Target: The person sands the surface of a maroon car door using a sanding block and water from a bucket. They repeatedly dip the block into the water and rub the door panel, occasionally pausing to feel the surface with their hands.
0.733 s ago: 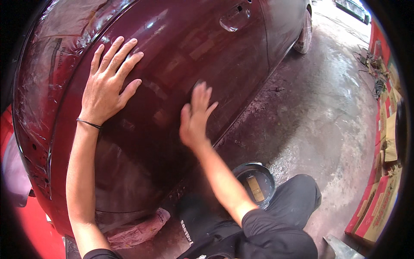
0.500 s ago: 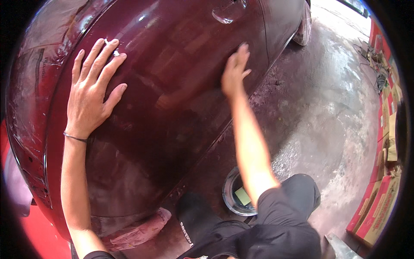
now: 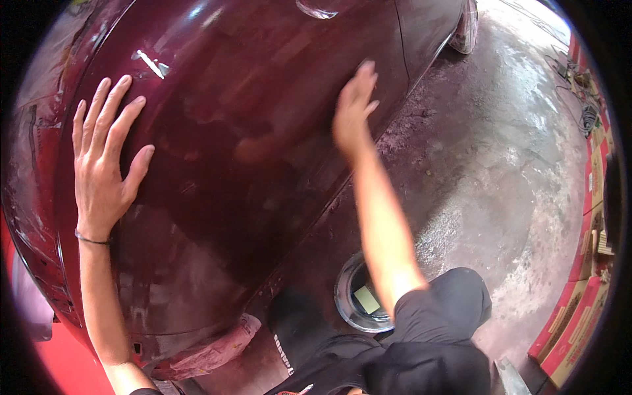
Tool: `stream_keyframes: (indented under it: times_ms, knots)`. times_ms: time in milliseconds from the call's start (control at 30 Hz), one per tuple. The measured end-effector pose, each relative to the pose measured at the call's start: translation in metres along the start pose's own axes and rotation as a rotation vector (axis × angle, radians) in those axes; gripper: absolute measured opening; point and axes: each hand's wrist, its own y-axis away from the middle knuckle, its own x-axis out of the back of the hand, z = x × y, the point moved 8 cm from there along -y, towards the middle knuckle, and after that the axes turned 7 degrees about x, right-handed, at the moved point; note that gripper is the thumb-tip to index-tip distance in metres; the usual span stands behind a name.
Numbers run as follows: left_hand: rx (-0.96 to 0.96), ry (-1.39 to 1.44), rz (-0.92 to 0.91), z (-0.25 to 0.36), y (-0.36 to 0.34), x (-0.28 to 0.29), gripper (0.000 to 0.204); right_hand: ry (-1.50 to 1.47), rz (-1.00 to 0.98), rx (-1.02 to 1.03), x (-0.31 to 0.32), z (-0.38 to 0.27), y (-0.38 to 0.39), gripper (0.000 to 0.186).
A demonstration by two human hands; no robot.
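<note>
We had our left hand point(image 3: 104, 166) spread wide on the maroon car door point(image 3: 224, 141), which stretched beneath both hands! Our right hand point(image 3: 353, 113) was a blur; we couldn't tell whether it gripped anything.

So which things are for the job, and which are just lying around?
For the job:
- left hand, spread on the dark red car panel
- right hand, blurred, at the panel
- probably the round basin nearby, with a pale block inside

Seemingly lying about:
- cardboard boxes along the right
- dark cable beyond them
</note>
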Motion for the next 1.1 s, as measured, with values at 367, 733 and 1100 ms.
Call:
stream_keyframes:
  times_ms: [367,733,1100]
  knots:
    - [0.003,-0.029,0.003,-0.006,0.0,-0.005,0.056,-0.185,0.016,0.222,-0.033,-0.054,0.105,0.068]
    - [-0.033,-0.027,0.003,-0.005,0.001,-0.01,0.056,-0.391,0.052,-0.089,0.023,0.071,-0.09,0.068]
    - [-0.058,-0.078,-0.037,-0.007,0.0,-0.007,0.06,0.009,0.042,0.249,-0.022,0.012,0.076,0.068]
